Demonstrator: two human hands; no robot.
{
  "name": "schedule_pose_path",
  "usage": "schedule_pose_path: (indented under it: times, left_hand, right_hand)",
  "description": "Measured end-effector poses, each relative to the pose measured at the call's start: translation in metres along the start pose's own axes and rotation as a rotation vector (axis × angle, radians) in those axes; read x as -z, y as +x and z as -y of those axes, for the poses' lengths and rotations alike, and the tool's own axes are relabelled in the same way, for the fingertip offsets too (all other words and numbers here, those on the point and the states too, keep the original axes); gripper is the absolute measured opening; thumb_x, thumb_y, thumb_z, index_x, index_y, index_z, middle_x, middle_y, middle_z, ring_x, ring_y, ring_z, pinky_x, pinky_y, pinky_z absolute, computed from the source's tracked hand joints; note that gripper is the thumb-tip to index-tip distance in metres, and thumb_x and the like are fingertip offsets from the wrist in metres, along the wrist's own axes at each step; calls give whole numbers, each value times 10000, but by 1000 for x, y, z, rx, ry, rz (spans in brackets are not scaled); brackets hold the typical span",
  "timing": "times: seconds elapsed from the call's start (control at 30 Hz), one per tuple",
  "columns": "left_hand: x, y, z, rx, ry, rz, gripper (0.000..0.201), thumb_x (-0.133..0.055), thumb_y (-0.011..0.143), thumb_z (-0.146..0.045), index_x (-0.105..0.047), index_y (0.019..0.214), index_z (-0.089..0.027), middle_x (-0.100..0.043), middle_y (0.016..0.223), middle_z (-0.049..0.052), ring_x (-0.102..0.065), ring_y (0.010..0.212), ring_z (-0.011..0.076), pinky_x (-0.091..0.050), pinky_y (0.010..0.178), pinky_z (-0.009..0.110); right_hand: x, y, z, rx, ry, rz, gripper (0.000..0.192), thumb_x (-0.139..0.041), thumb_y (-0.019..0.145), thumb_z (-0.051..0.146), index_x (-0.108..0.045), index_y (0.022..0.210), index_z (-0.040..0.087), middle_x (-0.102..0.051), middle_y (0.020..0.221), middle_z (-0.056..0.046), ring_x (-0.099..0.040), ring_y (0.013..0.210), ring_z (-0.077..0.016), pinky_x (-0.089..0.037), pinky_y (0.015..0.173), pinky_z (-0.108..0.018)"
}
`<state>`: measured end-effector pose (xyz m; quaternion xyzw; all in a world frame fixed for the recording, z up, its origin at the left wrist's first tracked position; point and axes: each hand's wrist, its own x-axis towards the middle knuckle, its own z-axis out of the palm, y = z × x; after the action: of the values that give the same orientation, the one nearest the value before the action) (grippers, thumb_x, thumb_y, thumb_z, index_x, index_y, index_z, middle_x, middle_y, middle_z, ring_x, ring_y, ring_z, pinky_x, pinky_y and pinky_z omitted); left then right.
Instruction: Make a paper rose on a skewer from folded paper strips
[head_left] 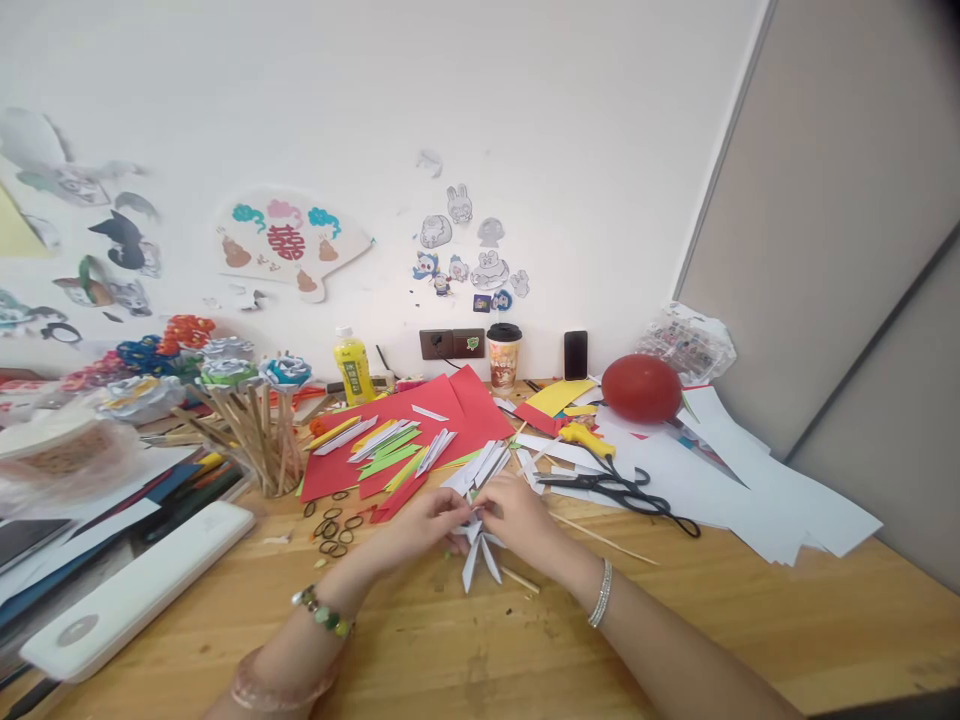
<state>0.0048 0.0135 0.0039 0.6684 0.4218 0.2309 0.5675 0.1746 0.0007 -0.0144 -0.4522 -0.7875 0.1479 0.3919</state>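
Observation:
A white folded-paper piece with pointed petals is between my two hands, low over the wooden table. My left hand pinches it from the left, thumb and index finger together at its top. From the right, my right hand closes its fingertips on the same spot. The fingers cover the centre of the piece. Just beyond my hands lie folded white paper strips. A short wooden stick rests on the table beneath my right hand. Several rubber bands are scattered left of my left hand.
Red paper sheets carry green, yellow and white folded strips. Right of my hands are black scissors, a yellow glue gun and white paper. A stick holder and a long white device stand left. A cup is behind.

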Motion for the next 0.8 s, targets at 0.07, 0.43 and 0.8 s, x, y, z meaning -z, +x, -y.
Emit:
schedule_pose_path:
  times: [0.07,0.43,0.8]
  left_hand:
    - [0,-1,0,75,-199,5,381,-591,702,-523,-509,861,-188,-618,649,-22,-627,598,160,-490,618,294]
    - [-7,12,14,-44,-145,-181,443,-675,611,-560,-483,679,-166,-559,526,-49,-523,428,93,-427,463,229]
    - [-6,13,17,-64,-82,-195,409,-673,609,-525,-493,673,-163,-545,533,-50,-528,434,106,-410,458,236]
  right_hand:
    - [-2,0,-3,-16,35,-52,186,-611,684,-10,-628,674,175,-628,727,-10,-565,784,-154,-417,720,-258]
    - [-7,-2,-6,114,42,-54,171,-637,699,3,-632,674,172,-621,685,-5,-562,736,-148,-426,676,-246]
    - [-5,-5,-9,200,-90,62,250,-569,766,41,-643,947,197,-667,842,-33,-564,828,-168,-435,719,-272]
